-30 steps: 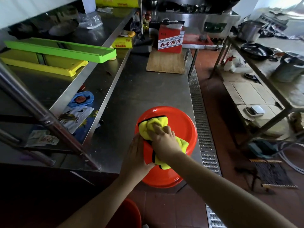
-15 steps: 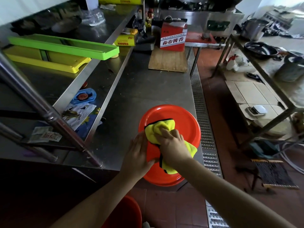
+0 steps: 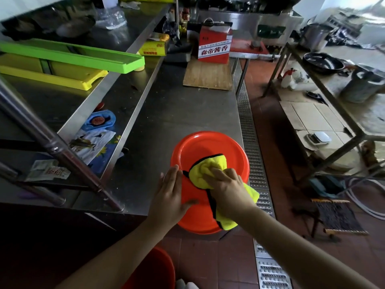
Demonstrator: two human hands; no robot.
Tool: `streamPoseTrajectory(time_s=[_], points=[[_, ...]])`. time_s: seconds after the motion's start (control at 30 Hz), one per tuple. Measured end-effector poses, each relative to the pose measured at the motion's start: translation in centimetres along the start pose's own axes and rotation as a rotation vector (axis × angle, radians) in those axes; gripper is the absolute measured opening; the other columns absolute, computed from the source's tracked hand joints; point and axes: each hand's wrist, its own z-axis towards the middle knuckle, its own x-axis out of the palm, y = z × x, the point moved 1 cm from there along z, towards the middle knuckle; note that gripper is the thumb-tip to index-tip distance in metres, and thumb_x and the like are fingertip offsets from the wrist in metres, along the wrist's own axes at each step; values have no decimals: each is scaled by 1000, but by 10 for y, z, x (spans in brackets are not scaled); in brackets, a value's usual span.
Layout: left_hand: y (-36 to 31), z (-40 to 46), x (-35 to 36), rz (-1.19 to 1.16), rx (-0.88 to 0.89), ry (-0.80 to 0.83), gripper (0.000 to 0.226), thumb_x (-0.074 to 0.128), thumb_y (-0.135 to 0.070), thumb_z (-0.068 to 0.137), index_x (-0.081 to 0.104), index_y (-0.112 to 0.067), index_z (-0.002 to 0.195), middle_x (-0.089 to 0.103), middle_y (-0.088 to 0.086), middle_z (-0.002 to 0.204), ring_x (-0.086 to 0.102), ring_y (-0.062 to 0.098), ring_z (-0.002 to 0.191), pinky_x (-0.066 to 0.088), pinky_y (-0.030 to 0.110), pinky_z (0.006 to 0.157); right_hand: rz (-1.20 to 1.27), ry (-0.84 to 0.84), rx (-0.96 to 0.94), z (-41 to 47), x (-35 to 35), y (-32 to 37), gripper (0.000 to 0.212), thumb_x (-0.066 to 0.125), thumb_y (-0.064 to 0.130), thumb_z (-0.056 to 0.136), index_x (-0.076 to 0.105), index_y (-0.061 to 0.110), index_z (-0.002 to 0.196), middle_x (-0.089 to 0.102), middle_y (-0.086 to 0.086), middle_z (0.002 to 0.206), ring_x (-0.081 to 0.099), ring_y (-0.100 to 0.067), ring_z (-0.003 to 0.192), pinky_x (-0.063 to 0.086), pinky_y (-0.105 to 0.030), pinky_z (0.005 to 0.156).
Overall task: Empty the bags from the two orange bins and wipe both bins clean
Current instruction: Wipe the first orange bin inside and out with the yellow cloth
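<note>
An orange bin [image 3: 208, 147] lies upside down at the near corner of the steel table [image 3: 183, 105], its round bottom facing up and its near edge overhanging the table. My right hand [image 3: 227, 188] presses a yellow cloth with black trim [image 3: 205, 170] onto that bottom. My left hand [image 3: 170, 195] lies flat against the bin's left side, fingers spread, steadying it. A second orange bin [image 3: 154, 270] stands on the floor below, only its rim showing at the bottom edge.
A wooden board [image 3: 208, 76] and a red box [image 3: 214, 46] sit at the table's far end. Green and yellow trays [image 3: 73, 57] lie on the left shelf. A floor drain grate [image 3: 250, 130] runs along the table's right side; a metal rack [image 3: 333, 113] stands further right.
My right hand has slid the yellow cloth a little to the right and toward me across the bin's bottom. My left hand stays on the bin's left side.
</note>
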Motion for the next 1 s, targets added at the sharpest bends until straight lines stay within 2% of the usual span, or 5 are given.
streamPoseTrajectory(time_s=[0.17,0.37,0.47,0.73,1.0], points=[[-6,4,2,11,-24,6,107,45,-81,81,38,4,145,30,17,156,33,28,143,24,51,118,-189,114,254,1,-18,-36,63,58,21,82,46,34,143,27,6,157,34,-36,126,37,-46,103],[-6,2,6,-27,8,-66,99,42,-75,86,43,6,142,37,21,152,35,31,142,23,48,119,-120,160,130,3,5,29,54,40,44,95,34,36,148,20,-8,159,31,-41,128,40,-52,99],[-5,4,9,-38,-2,-42,92,39,-70,91,41,6,143,37,21,151,34,32,143,17,43,121,-106,199,102,26,9,26,55,49,33,95,32,38,147,14,-8,159,27,-42,130,38,-54,101],[-6,6,7,2,-76,28,109,47,-83,77,36,-1,148,37,16,153,32,28,143,22,43,120,-102,186,192,120,0,30,44,45,21,99,48,33,141,26,-8,153,28,-43,132,36,-54,104],[-6,2,12,13,-8,-80,102,42,-79,83,45,5,141,38,21,151,34,32,142,19,47,120,-116,194,59,5,-7,16,46,53,29,94,47,39,138,32,1,145,36,-37,119,45,-48,95]])
